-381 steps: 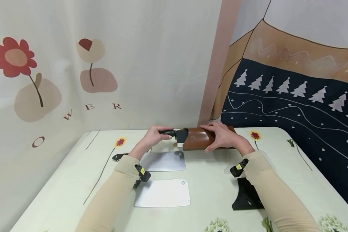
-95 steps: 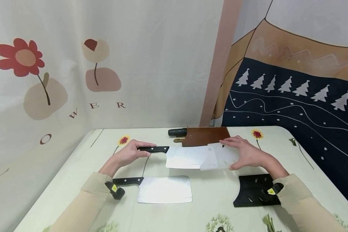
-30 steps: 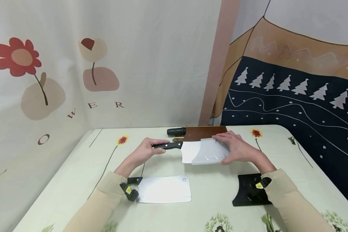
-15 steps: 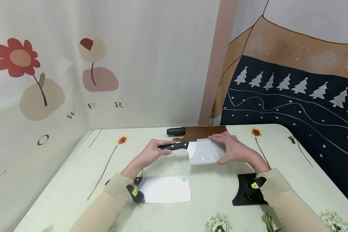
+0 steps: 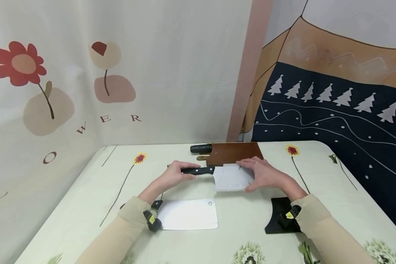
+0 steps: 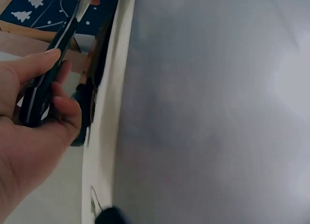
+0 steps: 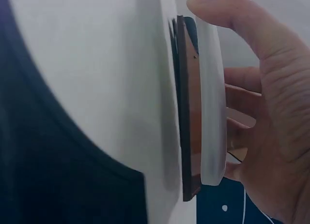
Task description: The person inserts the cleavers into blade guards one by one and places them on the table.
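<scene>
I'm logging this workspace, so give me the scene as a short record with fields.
left hand: grips a black-handled cleaver by its handle
right hand: holds a pale sheath by its far end
blade cover: pale sheath over most of that cleaver's blade
behind the held cleaver: brown sheath, with a black handle at its left end
nearer the person: bare cleaver lying flat, handle partly hidden by the left sleeve
below the right hand: black sheath on the table, partly hidden
</scene>
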`<act>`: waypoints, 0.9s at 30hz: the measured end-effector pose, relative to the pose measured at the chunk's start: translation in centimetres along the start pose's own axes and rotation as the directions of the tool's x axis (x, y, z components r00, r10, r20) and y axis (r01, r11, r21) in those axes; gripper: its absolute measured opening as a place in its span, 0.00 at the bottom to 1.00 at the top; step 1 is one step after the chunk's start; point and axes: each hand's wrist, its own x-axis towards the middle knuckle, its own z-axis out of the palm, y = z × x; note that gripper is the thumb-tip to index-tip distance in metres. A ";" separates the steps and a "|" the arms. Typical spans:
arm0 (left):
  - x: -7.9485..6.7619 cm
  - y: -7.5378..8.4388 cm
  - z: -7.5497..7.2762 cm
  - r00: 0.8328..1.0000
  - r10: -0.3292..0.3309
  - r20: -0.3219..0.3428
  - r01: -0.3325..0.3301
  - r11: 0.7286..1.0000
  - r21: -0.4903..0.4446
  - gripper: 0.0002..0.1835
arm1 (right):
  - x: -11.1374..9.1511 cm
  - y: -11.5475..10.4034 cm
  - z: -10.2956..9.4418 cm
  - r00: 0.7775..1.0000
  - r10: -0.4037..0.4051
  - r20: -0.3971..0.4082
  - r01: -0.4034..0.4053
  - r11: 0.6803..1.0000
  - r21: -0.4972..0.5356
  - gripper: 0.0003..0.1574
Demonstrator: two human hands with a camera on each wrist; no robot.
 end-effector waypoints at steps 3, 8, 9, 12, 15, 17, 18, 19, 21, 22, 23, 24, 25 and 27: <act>-0.1 -0.5 -0.2 1.000 0.004 0.017 -0.004 1.000 0.012 0.21 | -0.1 -0.1 0.1 1.000 0.010 0.020 -0.009 0.999 -0.046 0.59; -0.3 -1.3 -0.3 0.999 -0.009 0.037 0.008 1.000 0.027 0.21 | -0.5 0.1 0.3 0.999 0.021 0.035 -0.019 0.997 -0.072 0.59; -0.3 -1.5 -0.3 0.999 -0.009 0.045 0.007 0.999 0.034 0.22 | -0.5 0.2 0.3 0.999 0.015 0.036 -0.012 0.997 -0.079 0.59; -0.4 -1.5 -0.3 0.997 -0.026 0.070 0.023 0.998 0.054 0.23 | -0.5 0.5 0.4 0.999 -0.004 0.037 0.008 0.995 -0.096 0.59; -0.4 -1.2 -0.3 0.994 -0.054 0.091 0.048 0.996 0.069 0.26 | -0.6 0.7 0.4 0.999 -0.016 0.040 0.020 0.995 -0.099 0.58; -0.4 -1.0 -0.2 0.992 -0.072 0.101 0.064 0.995 0.080 0.27 | -0.7 0.9 0.4 0.999 -0.011 0.046 0.015 0.996 -0.090 0.58; -0.4 -0.8 -0.2 0.991 -0.073 0.108 0.064 0.994 0.083 0.28 | -0.7 1.0 0.3 0.999 -0.006 0.049 0.010 0.996 -0.085 0.58; -0.5 -0.7 -0.2 0.991 -0.071 0.114 0.062 0.994 0.085 0.28 | -0.7 1.1 0.3 0.999 0.000 0.052 0.005 0.997 -0.081 0.58; -0.4 -0.5 -0.3 0.989 -0.065 0.130 0.054 0.995 0.087 0.29 | -0.7 1.3 0.3 0.998 0.011 0.056 -0.007 0.997 -0.076 0.59; -0.4 -0.4 -0.3 0.989 -0.062 0.138 0.050 0.995 0.089 0.29 | -0.7 1.4 0.3 0.998 0.015 0.058 -0.010 0.997 -0.079 0.59; -0.4 -0.4 -0.4 0.988 -0.055 0.147 0.043 0.995 0.086 0.28 | -0.6 1.5 0.3 0.998 0.023 0.059 -0.018 0.997 -0.081 0.59; -0.3 -0.3 -0.5 0.987 -0.053 0.155 0.040 0.996 0.086 0.28 | -0.6 1.6 0.3 0.998 0.026 0.059 -0.021 0.996 -0.086 0.59; -0.3 -0.4 -0.6 0.986 -0.054 0.160 0.041 0.996 0.085 0.28 | -0.5 1.6 0.3 0.998 0.029 0.058 -0.023 0.995 -0.093 0.59; -0.2 -0.5 -0.8 0.983 -0.065 0.174 0.051 0.995 0.085 0.28 | -0.4 1.6 0.4 0.998 0.037 0.058 -0.030 0.994 -0.109 0.59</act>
